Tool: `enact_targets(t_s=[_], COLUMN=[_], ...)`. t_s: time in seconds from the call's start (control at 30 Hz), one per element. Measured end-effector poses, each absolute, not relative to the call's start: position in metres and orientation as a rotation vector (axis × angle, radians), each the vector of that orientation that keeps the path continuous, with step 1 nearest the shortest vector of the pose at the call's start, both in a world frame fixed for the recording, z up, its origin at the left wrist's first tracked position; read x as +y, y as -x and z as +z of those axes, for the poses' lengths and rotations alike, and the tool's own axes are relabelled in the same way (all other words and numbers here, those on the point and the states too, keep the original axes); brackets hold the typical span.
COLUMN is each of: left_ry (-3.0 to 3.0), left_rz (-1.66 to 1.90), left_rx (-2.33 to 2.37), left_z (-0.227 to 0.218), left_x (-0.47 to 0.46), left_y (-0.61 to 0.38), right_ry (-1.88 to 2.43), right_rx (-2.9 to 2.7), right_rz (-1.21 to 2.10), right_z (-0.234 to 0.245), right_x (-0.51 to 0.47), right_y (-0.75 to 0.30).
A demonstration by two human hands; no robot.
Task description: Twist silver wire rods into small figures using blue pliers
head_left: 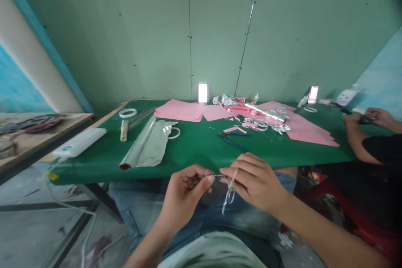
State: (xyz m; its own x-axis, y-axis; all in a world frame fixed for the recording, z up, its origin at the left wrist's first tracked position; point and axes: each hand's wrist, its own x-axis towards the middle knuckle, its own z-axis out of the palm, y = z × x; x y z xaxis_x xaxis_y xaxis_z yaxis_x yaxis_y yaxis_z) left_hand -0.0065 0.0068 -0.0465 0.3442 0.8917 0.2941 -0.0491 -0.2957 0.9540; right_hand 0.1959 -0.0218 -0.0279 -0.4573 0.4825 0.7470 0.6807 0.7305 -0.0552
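A thin twisted strand of foil (230,191), silvery and looped, stretches between my two hands above my lap, in front of the table edge. My left hand (187,190) pinches one end between thumb and forefinger. Closed round the other part is my right hand (257,180), with the loops and a loose tail dangling below its fingers. Just beyond, on the green table, lie blue-handled pliers (235,145). A roll of foil (138,144) with a partly unrolled sheet rests to the left of them.
Pink paper sheets (179,110) and crumpled foil (270,114) spread over the green tabletop (185,150). At left are a tape roll (127,113), a small tan roll (124,130) and a white power bank (80,142) with a cable. A co-worker's hands (378,117) work at far right.
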Motion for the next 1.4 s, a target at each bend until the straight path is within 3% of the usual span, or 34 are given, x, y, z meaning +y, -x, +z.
enact_targets(t_s=[0.07, 0.23, 0.33, 0.43, 0.6, 0.67, 0.73, 0.8, 0.97, 1.0, 1.07, 1.17, 1.33, 1.4], left_ry=[-1.674, -2.052, -2.09, -1.937, -1.54, -1.483, -1.492, -1.558, -2.011, -2.098, -2.177, -2.077, -1.749, -1.699], left_rz=[1.192, 1.329, 1.35, 1.37, 1.168, 1.108, 1.087, 1.102, 1.288, 1.308, 1.339, 1.382, 1.232, 1.158], left_rx=[0.787, 0.696, 0.644, 0.81, 0.875, 0.84, 0.815, 0.816, 0.761, 0.719, 0.689, 0.789, 0.846, 0.826], left_z=[-0.048, -0.044, -0.042, -0.043, -0.044, -0.045, -0.046, -0.048, -0.049, -0.049, -0.048, -0.046, -0.042, -0.043], left_x=[0.007, 0.007, 0.007, 0.008, 0.012, 0.012, 0.011, 0.009, 0.009, 0.009, 0.009, 0.009, 0.007, 0.006], left_y=[0.009, 0.017, 0.018, 0.017, 0.01, 0.006, 0.004, 0.005, 0.015, 0.017, 0.018, 0.016, 0.01, 0.009], right_ry=[0.978, 1.105, 1.075, 1.13, 1.03, 0.888, 0.806, 0.874, 1.168, 1.144, 1.095, 1.049, 0.934, 0.883], right_rx=[-2.036, -1.425, -1.212, -1.526, -2.055, -2.178, -2.219, -2.141, -1.567, -1.446, -1.346, -1.62, -2.222, -2.236], right_rz=[0.056, 1.537, 1.86, 1.45, -0.058, -0.335, -0.336, -0.094, 1.424, 1.629, 1.736, 1.325, 0.024, -0.232], right_z=[-0.027, -0.023, -0.024, -0.024, -0.021, -0.021, -0.021, -0.02, -0.02, -0.021, -0.022, -0.02, -0.02, -0.023], right_x=[-0.023, -0.027, -0.027, -0.026, -0.023, -0.02, -0.018, -0.016, -0.016, -0.016, -0.016, -0.019, -0.022, -0.022], right_y=[-0.189, -0.181, -0.185, -0.196, -0.214, -0.212, -0.205, -0.197, -0.187, -0.188, -0.191, -0.199, -0.205, -0.2])
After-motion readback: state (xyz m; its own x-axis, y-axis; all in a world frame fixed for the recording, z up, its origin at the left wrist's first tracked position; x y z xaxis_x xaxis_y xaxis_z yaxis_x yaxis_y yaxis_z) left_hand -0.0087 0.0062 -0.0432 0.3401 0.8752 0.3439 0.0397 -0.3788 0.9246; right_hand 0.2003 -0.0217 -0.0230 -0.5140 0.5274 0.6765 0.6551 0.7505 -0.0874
